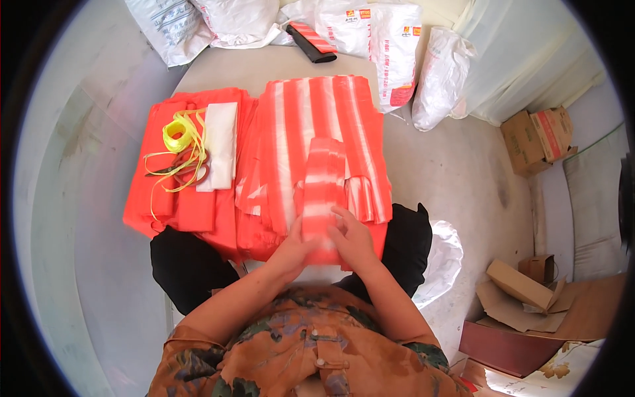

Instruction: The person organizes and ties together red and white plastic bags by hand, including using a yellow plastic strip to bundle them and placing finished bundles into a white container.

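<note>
Striped strip [324, 169] is extending over the striped stack [279, 119], its near end lying between the left hand [292, 255] and right hand [354, 239]. Both hands are curling partly shut, holding the strip by its opposite edges. Off to the left, yellow twine [174, 135], scissors [182, 159] and a white packet [222, 139] are resting on red bundles [195, 210].

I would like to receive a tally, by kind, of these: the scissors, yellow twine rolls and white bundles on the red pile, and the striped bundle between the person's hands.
Scissors: 1
Yellow twine roll: 1
White bundle: 1
Striped bundle: 1
Total: 4
</note>
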The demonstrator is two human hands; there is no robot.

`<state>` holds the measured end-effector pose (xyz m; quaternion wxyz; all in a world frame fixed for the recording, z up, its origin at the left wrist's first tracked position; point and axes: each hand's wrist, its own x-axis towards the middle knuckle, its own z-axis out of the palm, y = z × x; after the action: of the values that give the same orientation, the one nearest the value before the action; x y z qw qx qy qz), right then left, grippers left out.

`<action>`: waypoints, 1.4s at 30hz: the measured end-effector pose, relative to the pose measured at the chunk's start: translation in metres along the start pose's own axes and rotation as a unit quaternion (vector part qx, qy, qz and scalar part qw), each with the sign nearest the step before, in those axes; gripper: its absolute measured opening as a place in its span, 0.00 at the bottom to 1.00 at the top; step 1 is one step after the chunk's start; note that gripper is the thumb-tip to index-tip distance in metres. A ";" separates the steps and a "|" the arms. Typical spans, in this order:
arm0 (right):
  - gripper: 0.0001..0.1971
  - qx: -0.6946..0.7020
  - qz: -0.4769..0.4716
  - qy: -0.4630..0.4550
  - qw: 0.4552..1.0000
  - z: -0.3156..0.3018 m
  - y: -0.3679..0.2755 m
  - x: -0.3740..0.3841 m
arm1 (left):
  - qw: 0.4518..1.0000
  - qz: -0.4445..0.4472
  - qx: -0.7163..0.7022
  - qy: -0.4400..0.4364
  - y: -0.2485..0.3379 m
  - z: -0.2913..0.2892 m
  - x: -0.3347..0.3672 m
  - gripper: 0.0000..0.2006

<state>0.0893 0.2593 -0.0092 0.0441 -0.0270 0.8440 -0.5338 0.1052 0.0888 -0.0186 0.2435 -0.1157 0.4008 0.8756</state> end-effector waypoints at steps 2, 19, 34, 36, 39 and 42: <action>0.22 -0.024 -0.018 -0.005 1.000 0.004 0.002 0.002 | 0.999 -0.005 0.026 0.022 -0.003 0.000 0.000 0.38; 0.29 -0.303 -0.310 -0.162 0.887 0.010 0.013 0.044 | 0.983 0.072 0.159 0.056 -0.032 -0.018 0.001 0.45; 0.44 0.223 0.023 0.013 0.975 0.014 0.034 0.062 | 0.998 0.025 0.047 0.031 -0.011 0.004 -0.019 0.48; 0.46 0.230 0.040 0.020 0.972 0.015 0.035 0.064 | 0.997 0.027 0.063 0.033 -0.013 0.006 -0.020 0.48; 0.48 0.225 0.036 0.023 0.973 0.017 0.032 0.064 | 0.993 0.054 0.107 0.018 -0.015 0.005 -0.022 0.48; 0.48 0.220 0.019 0.031 0.975 0.017 0.023 0.060 | 0.963 0.089 0.251 0.038 -0.011 0.007 -0.027 0.48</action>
<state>0.0310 0.2487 -0.0402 0.0334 0.0160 0.7074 -0.7059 0.1343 0.0911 -0.0107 0.1706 -0.0480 0.6253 0.7600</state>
